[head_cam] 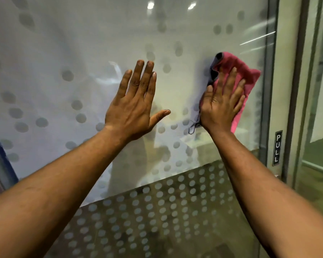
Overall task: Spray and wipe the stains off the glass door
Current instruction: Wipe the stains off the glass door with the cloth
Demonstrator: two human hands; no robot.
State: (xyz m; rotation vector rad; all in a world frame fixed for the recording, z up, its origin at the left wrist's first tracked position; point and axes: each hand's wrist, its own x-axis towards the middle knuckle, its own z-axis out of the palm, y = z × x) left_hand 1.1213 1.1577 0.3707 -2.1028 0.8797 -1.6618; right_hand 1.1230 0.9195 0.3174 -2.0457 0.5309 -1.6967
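Glass fills nearly the whole view: the glass door [86, 43] stands straight ahead of me, frosted across its upper part and scattered with grey dots, with a clearer band of dense pale dots lower down. My left hand [133, 103] lies flat against the frosted pane near the middle, palm to the glass, fingers straight and close together, thumb stretched out to the right; it holds nothing. Just to its right, apart from that thumb, my right hand [222, 105] presses a pink cloth [237, 71] onto the glass, fingers spread flat over it instead of curled around it. The cloth bunches above and to the right of my fingers, a dark grey edge showing at its top left, and a loose thread hangs below my wrist. Right of the cloth runs the door's grey metal frame [268, 90], and lower on it sits a small black PULL sign [277, 148].
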